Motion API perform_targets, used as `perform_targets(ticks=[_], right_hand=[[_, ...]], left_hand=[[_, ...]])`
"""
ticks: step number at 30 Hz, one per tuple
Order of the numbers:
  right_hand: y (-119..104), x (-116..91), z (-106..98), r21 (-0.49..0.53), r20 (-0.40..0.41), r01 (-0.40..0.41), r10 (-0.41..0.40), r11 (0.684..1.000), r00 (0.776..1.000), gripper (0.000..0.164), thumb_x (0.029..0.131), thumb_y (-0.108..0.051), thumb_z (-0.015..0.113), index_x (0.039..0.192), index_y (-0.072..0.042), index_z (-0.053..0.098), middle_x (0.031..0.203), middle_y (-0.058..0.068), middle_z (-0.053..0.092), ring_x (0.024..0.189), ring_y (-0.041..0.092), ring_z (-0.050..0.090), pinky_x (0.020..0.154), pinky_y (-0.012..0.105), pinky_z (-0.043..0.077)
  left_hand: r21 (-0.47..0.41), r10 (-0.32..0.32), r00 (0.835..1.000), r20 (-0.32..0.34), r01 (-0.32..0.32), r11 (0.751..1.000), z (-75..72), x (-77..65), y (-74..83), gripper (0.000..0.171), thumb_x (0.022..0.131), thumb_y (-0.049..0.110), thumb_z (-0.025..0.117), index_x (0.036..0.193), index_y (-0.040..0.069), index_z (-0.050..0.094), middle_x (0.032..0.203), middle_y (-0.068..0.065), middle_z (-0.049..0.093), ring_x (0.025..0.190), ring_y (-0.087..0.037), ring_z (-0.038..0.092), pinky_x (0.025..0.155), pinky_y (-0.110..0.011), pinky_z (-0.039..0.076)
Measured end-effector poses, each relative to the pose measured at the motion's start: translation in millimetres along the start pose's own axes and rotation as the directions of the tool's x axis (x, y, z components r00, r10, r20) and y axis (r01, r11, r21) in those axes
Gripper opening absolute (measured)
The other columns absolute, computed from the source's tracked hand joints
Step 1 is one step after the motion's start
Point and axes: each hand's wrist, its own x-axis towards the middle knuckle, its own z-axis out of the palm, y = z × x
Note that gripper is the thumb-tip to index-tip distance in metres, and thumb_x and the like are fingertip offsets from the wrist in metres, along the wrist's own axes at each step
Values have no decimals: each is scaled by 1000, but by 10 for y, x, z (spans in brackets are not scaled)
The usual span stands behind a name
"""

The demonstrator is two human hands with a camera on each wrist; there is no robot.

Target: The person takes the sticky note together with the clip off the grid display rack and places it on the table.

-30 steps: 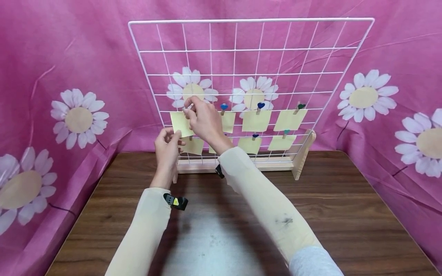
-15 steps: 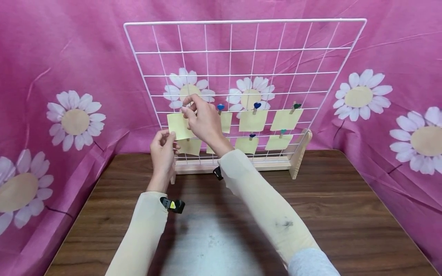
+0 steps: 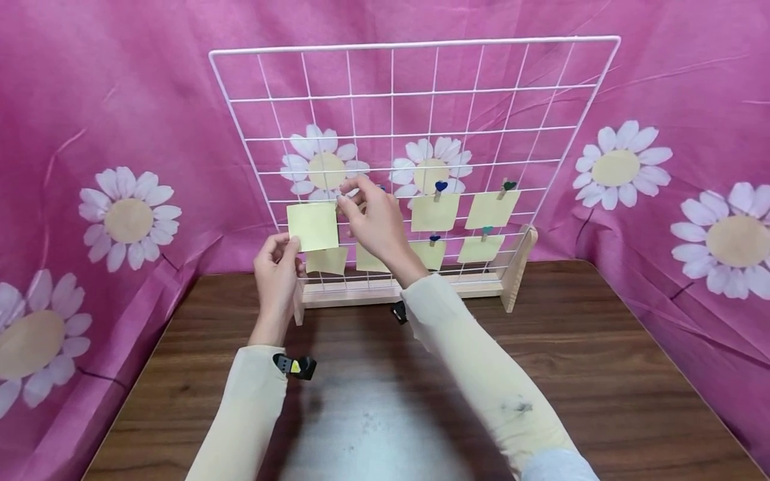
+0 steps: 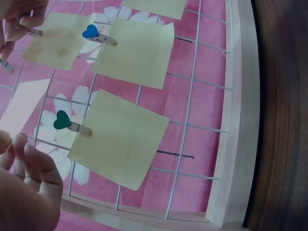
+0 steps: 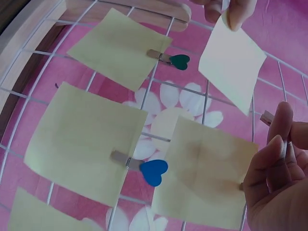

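Observation:
My left hand [image 3: 275, 272] pinches a yellow sticky note [image 3: 313, 227] by its lower left corner, in front of a white wire grid [image 3: 392, 93]. My right hand [image 3: 379, 224] is beside the note's upper right corner. Between its thumb and fingers it pinches a small wooden clothespin [image 5: 267, 118], whose end sticks out toward the note in the right wrist view. More yellow notes hang on the grid from heart-topped clothespins, such as a blue one [image 5: 154, 172] and a green one [image 4: 62, 120]. The right hand hides part of the upper row in the head view.
The grid stands in a wooden base [image 3: 355, 294] at the back of a brown wooden table [image 3: 571, 374]. A pink cloth [image 3: 150, 80] with white daisies hangs close behind and at both sides. Two more notes [image 3: 492, 210] are clipped at the grid's right, one above the other.
My right hand has drawn back to the right from the note, uncovering its upper right part. The left hand still pinches the corner. The head view has shifted slightly.

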Motion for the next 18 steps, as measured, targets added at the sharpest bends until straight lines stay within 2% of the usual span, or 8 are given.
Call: perform_targets(ticks=[5,13,18], right_hand=[[43,-55,-73,-9,-1,-18,18,1000,1000,14,102,-15,62,112,-7,64,81,3,69,62,30,69,50,30,48],[109,-166,-175,39,-3,-14,14,999,1000,15,101,-11,63,112,-2,64,85,12,71,62,28,67,52,30,56],[175,-237,-239,52,-12,8,-8,999,1000,13,101,-10,63,110,-1,64,83,9,69,61,26,66,52,32,56]], left_hand=[[-10,-13,1000,6,13,1000,-11,-17,3,4,97,4,65,96,6,68,72,0,52,51,-7,50,46,-18,45],[4,28,999,-15,-28,1000,-63,-58,34,8,96,2,65,93,7,69,68,1,54,49,-7,49,46,-18,44],[8,22,1000,-11,-22,1000,-98,-83,34,9,96,2,66,91,9,68,68,1,53,49,-6,48,46,-18,43]])
